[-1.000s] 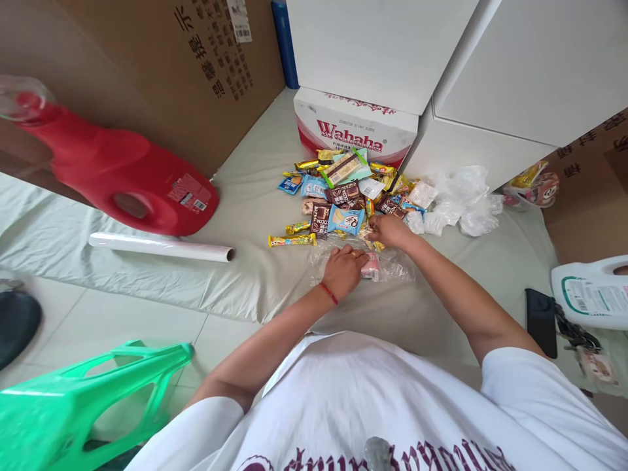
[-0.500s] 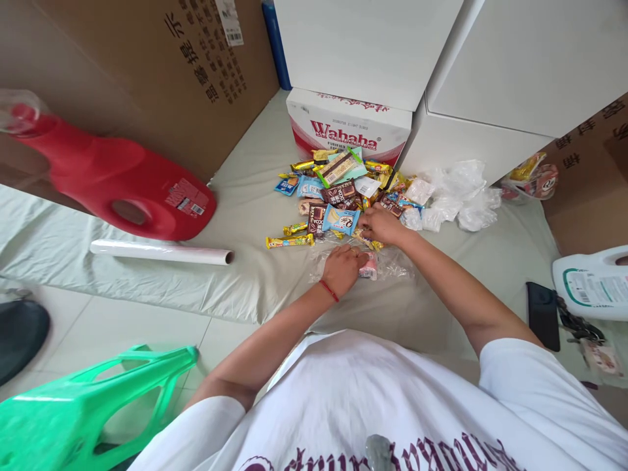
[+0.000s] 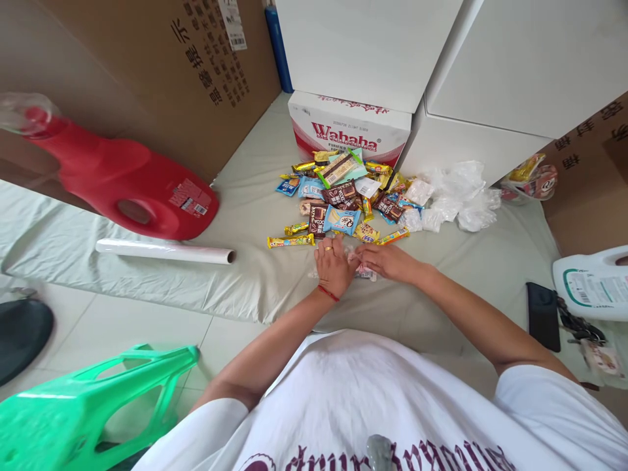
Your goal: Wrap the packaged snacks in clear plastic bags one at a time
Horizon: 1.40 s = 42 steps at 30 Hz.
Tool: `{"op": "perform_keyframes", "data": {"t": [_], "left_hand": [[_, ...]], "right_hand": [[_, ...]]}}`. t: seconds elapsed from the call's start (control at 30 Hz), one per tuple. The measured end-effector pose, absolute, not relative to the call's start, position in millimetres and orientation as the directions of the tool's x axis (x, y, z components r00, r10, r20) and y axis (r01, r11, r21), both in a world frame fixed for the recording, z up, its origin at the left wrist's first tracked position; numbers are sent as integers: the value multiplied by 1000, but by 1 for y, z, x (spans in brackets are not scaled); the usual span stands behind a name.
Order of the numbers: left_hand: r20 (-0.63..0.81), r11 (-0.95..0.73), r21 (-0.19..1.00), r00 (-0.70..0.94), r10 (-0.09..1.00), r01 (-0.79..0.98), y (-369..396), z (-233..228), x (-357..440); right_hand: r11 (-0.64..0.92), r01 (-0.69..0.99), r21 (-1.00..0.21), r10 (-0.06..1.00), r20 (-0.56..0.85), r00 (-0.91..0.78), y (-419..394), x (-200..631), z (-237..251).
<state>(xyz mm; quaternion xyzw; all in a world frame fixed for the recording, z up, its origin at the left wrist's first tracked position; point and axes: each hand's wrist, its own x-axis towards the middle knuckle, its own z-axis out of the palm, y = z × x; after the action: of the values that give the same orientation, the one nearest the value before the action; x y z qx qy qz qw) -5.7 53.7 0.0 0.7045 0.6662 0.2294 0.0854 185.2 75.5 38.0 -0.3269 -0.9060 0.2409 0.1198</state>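
My left hand (image 3: 335, 267), with a ring and a red wrist string, is closed on clear plastic wrap around a pink snack packet (image 3: 367, 271). From the other side, my right hand (image 3: 387, 261) pinches the same wrap, its fingertips meeting the left hand. Both hands partly hide the packet. Just beyond them lies a pile of wrapped snacks: brown cocoa packets (image 3: 317, 220), a blue packet (image 3: 342, 221) and yellow sticks. One yellow stick (image 3: 393, 236) rests right above my right hand, another (image 3: 291, 241) lies at the pile's left edge.
A Wahaba carton (image 3: 350, 131) stands behind the pile. Clear plastic-wrapped bundles (image 3: 461, 196) lie to its right. On the left are a red jug (image 3: 142, 183), a white roll (image 3: 167, 251) and a green stool (image 3: 98, 405). A phone (image 3: 542, 316) and white bottle (image 3: 593, 284) lie right.
My right hand has come back from the snack pile to my left hand. The plastic that was spread out is now gathered around the pink packet. A yellow stick now shows at the pile's right.
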Motion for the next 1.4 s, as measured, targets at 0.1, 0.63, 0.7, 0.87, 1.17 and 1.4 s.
{"op": "perform_keyframes", "data": {"t": [0.1,0.63,0.7,0.87,1.17,1.4], "left_hand": [[45,-17,508,-6,999,861,63,-5,-22],[60,-676,315,697,715,666,94,37,-88],[56,-701,314,725,686,640,77,32,-105],[23,-584,458,647,762,671,40,18,-145],[-8,-81,427,94,996,901,64,9,-93],[-135,-21,616,132,982,788,67,25,-90]], "right_hand": [[652,535,-538,657,48,-753,55,182,24],[638,614,-465,704,28,-710,48,173,20],[618,626,-476,730,51,-682,45,173,16],[641,595,-485,713,90,-695,38,175,6],[653,603,-458,713,102,-694,26,176,11],[645,574,-504,728,178,-662,12,180,0]]}}
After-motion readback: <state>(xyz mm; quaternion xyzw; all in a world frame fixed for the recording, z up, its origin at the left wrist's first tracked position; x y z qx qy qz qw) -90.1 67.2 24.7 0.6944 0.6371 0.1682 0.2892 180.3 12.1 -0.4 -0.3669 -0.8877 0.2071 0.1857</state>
